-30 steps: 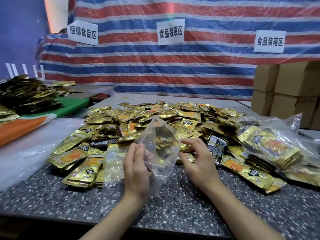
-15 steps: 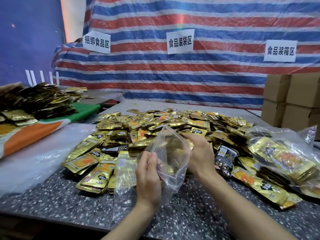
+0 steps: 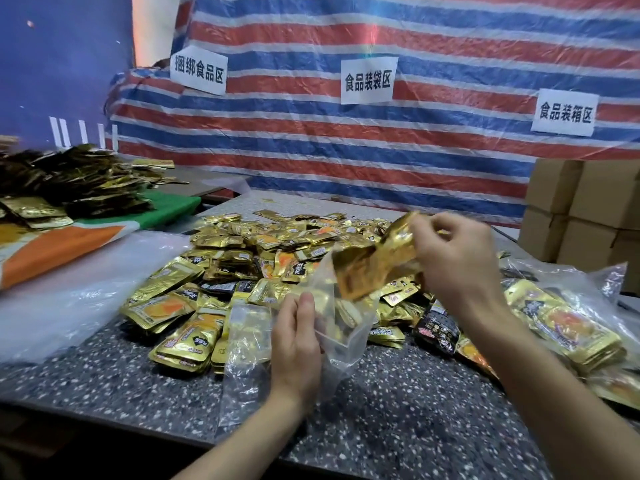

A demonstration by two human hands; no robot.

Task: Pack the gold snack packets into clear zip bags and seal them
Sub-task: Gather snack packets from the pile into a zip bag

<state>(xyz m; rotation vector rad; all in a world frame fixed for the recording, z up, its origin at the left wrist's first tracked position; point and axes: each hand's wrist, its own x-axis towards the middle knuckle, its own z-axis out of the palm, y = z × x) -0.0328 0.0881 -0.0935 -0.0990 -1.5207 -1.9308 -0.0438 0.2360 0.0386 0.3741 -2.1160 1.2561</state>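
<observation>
Your left hand (image 3: 298, 344) grips the clear zip bag (image 3: 343, 344) by its rim. Right hand (image 3: 453, 258), fingers curled, pinches gold packets (image 3: 377, 268) at the bag's mouth. Packet pile (image 3: 242, 258) is just behind; bare table (image 3: 398, 410) lies near the front edge.

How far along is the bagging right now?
Done: filled bags lie at right. In hand: the left hand holds a clear zip bag open while the right hand feeds gold packets in. Left: sealing this bag, plus the loose pile on the table.
</observation>
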